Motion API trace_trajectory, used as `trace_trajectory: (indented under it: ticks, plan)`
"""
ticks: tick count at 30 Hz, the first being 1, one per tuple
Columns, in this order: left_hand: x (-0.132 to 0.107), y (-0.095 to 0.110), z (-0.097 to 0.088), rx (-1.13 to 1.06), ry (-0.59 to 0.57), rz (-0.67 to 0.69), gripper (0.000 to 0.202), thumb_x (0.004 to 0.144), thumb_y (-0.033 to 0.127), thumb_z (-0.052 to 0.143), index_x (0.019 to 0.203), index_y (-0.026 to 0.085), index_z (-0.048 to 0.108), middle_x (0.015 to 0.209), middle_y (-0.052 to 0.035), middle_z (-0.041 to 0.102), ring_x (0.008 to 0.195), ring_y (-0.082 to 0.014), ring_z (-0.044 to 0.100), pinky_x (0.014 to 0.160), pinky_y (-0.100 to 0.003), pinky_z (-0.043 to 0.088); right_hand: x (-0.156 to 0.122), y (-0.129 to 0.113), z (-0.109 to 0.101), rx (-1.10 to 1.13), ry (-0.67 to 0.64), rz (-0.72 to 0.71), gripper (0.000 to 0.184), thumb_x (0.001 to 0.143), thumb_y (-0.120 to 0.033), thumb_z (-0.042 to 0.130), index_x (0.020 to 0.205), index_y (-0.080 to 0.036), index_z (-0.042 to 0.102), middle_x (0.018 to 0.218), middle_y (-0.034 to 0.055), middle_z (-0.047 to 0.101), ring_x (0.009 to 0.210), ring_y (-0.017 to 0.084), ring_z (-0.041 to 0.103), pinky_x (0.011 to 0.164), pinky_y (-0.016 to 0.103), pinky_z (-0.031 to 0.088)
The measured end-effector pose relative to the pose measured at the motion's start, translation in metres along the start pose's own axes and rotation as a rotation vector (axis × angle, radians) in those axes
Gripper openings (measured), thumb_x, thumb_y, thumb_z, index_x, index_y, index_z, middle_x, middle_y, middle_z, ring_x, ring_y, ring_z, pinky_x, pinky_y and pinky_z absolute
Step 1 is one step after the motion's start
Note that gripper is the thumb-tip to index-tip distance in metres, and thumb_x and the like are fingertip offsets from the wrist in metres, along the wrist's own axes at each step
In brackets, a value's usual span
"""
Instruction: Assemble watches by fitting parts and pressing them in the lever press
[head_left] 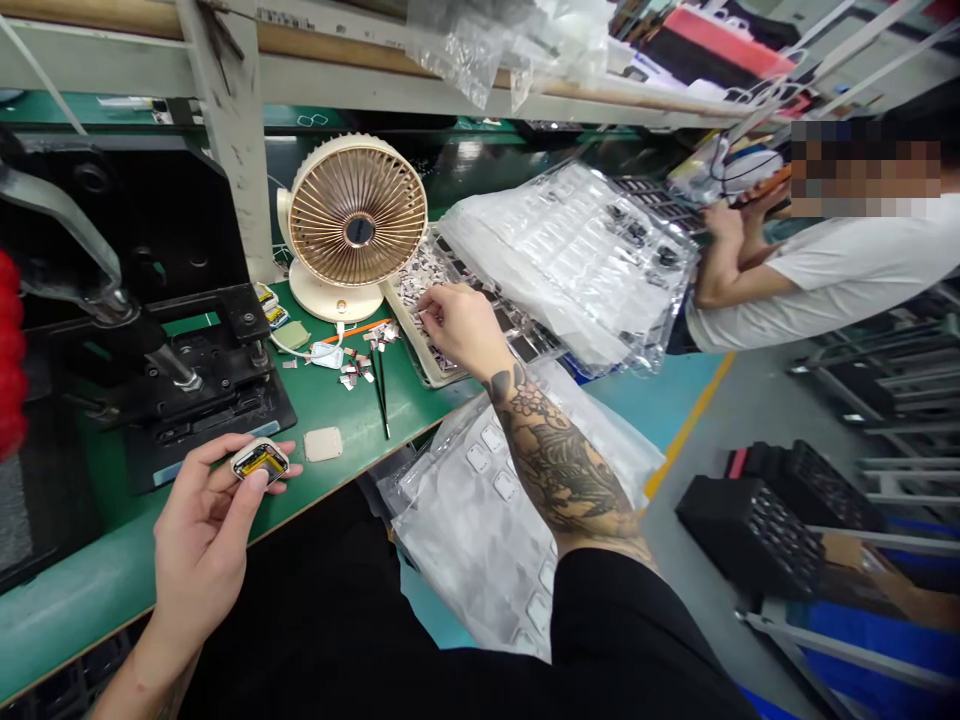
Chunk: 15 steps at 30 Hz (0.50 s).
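Note:
My left hand (206, 525) grips a small rounded-square electronic housing (260, 460) with yellow and black parts inside, thumb on its near edge. Just right of it, a pale rounded-square cover (323, 444) lies flat on the green bench. Over a shallow tray (431, 372) of many tiny pieces, my right hand (461, 320) has its fingers drawn together in a pinch; whatever is between the tips is too small to make out. Black tweezers (382, 390) rest on the bench near a loose heap of small silvery-white pieces (358, 368).
A cream fan (358, 235) stands behind the bench parts. At the left is a black lever press (202, 355). Clear plastic trays (577, 260) lie right of the parts tray, and a bagged sheet (472, 530) hangs below the bench edge. A co-worker (817, 270) sits at the right.

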<state>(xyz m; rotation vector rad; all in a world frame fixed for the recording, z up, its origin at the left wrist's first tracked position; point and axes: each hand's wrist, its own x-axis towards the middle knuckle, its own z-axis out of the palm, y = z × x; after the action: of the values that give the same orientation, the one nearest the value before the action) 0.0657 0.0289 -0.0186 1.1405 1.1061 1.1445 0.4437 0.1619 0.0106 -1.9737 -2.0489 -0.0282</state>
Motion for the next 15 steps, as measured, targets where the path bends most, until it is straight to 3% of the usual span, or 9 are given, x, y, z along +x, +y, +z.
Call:
trace_trajectory:
  ticks: [3, 7, 11, 15]
  plan:
    - [0.002, 0.001, 0.002, -0.055, 0.001, 0.014, 0.029, 0.110, 0.035, 0.079, 0.128, 0.022, 0.061, 0.126, -0.0136, 0.088, 0.103, -0.0270, 0.089, 0.084, -0.035, 0.072, -0.015, -0.002, -0.004, 0.098, 0.172, -0.006, 0.039, 0.091, -0.012, 0.056, 0.121, -0.016, 0.081, 0.097, 0.0098, 0.075, 0.089, 0.023, 0.065, 0.088, 0.039, 0.052]
    - [0.005, 0.001, 0.002, -0.110, -0.036, 0.041, 0.022, 0.113, 0.033, 0.075, 0.121, 0.023, 0.057, 0.123, -0.0123, 0.088, 0.093, -0.0216, 0.087, 0.078, -0.031, 0.066, -0.036, -0.019, -0.009, 0.389, 0.382, -0.030, 0.018, 0.099, -0.030, 0.072, 0.109, -0.023, 0.084, 0.093, 0.0057, 0.076, 0.082, 0.021, 0.067, 0.083, 0.041, 0.057]
    - [0.006, -0.003, -0.003, 0.039, -0.055, 0.096, 0.012, 0.114, 0.033, 0.073, 0.120, 0.024, 0.066, 0.104, -0.0033, 0.082, 0.079, -0.0140, 0.073, 0.073, -0.028, 0.056, -0.052, -0.069, -0.011, 0.729, 0.348, -0.095, 0.015, 0.096, -0.043, 0.090, 0.099, -0.029, 0.084, 0.094, 0.0043, 0.082, 0.083, 0.023, 0.075, 0.078, 0.043, 0.065]
    - [0.005, -0.001, -0.004, 0.341, -0.113, 0.208, 0.011, 0.112, 0.033, 0.076, 0.116, 0.025, 0.081, 0.100, -0.0031, 0.077, 0.077, -0.0141, 0.060, 0.068, -0.029, 0.046, -0.071, -0.130, -0.004, 0.812, 0.197, -0.337, 0.004, 0.103, -0.032, 0.084, 0.102, -0.030, 0.087, 0.095, 0.0039, 0.082, 0.084, 0.021, 0.078, 0.078, 0.041, 0.068]
